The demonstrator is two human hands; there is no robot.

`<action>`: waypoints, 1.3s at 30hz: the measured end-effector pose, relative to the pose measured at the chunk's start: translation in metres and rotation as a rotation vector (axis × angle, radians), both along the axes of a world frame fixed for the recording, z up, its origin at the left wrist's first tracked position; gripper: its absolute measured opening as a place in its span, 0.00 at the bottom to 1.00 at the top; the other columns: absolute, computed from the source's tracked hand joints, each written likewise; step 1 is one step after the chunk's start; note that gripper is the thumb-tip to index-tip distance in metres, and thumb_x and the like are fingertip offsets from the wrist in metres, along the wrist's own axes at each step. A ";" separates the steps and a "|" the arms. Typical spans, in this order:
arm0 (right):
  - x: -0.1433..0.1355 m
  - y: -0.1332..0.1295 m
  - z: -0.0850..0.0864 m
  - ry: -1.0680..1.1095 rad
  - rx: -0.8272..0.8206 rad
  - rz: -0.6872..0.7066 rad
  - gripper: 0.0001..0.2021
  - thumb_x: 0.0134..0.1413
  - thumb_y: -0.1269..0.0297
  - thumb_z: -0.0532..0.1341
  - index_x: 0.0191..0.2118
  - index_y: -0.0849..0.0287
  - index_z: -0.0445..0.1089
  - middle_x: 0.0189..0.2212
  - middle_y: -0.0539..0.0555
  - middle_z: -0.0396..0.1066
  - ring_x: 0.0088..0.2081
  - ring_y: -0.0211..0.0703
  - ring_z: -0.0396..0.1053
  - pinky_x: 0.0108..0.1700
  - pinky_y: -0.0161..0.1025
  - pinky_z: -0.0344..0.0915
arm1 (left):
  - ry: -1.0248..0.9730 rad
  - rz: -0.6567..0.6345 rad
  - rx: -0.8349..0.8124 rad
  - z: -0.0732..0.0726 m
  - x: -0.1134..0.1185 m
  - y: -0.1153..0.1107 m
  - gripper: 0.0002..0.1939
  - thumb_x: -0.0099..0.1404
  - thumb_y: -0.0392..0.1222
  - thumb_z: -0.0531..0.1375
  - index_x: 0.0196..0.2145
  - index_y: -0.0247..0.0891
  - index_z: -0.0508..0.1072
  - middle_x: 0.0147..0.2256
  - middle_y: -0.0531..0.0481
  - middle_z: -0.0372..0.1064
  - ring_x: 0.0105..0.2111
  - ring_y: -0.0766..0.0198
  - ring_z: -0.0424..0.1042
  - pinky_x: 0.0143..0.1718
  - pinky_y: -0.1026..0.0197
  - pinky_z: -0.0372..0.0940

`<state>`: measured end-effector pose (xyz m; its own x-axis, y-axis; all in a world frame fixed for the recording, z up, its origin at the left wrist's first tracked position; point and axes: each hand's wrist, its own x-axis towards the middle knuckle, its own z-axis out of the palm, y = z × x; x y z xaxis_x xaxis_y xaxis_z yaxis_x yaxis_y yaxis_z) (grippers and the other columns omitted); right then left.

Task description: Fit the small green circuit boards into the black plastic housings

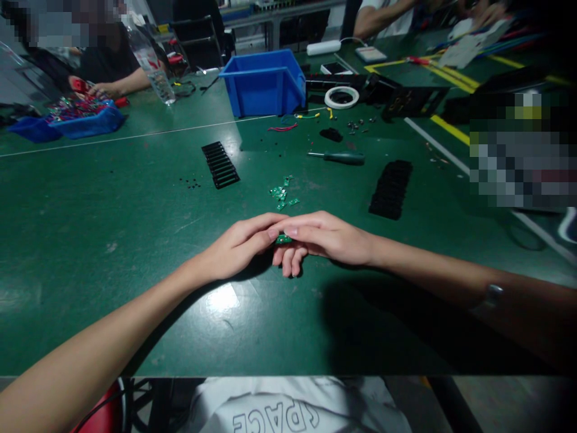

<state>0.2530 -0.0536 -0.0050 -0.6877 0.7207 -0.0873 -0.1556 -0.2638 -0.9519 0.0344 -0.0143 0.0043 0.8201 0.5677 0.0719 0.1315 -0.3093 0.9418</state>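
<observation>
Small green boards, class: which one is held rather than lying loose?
The green board between the left hand and right hand; the other green boards lie scattered on the table beyond, untouched.

The tabletop (pixel 112 228) is green; a thin white line (pixel 157 133) crosses it toward the far edge, and yellow stripes (pixel 451 130) mark its far right corner. The circuit board (pixel 283 239) closest to the near edge and the loose boards (pixel 282 193) beyond it are bright green with pale spots. Two slotted panels (pixel 220 165) are black. The screwdriver (pixel 345 157) has a dark green handle and silver shaft. The bin (pixel 265 87) toward the far edge is blue.
</observation>
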 end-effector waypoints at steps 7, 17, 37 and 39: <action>0.000 0.004 -0.002 0.123 -0.079 -0.053 0.16 0.68 0.66 0.57 0.58 0.66 0.62 0.35 0.61 0.79 0.32 0.46 0.80 0.33 0.39 0.76 | -0.131 0.114 0.197 -0.011 -0.001 -0.002 0.23 0.74 0.46 0.54 0.64 0.40 0.60 0.47 0.44 0.72 0.40 0.62 0.72 0.41 0.62 0.67; 0.003 0.004 0.000 0.084 -0.077 -0.067 0.14 0.67 0.56 0.59 0.44 0.65 0.68 0.23 0.56 0.76 0.19 0.37 0.72 0.19 0.28 0.67 | -0.161 0.054 0.779 -0.004 -0.005 0.003 0.26 0.65 0.39 0.65 0.59 0.34 0.67 0.40 0.46 0.68 0.39 0.63 0.68 0.41 0.60 0.66; 0.003 0.002 0.002 -0.081 0.083 -0.031 0.22 0.65 0.45 0.58 0.38 0.63 0.68 0.18 0.50 0.72 0.14 0.31 0.63 0.15 0.26 0.57 | -0.192 0.026 0.677 -0.009 -0.002 -0.004 0.25 0.63 0.40 0.68 0.56 0.37 0.69 0.42 0.45 0.66 0.36 0.65 0.65 0.34 0.63 0.65; 0.003 0.002 0.003 -0.074 0.090 -0.036 0.21 0.65 0.45 0.58 0.38 0.62 0.67 0.18 0.49 0.72 0.14 0.30 0.63 0.16 0.26 0.57 | -0.190 0.047 0.686 -0.008 -0.001 -0.003 0.25 0.62 0.40 0.68 0.55 0.36 0.69 0.42 0.45 0.66 0.35 0.65 0.65 0.34 0.63 0.64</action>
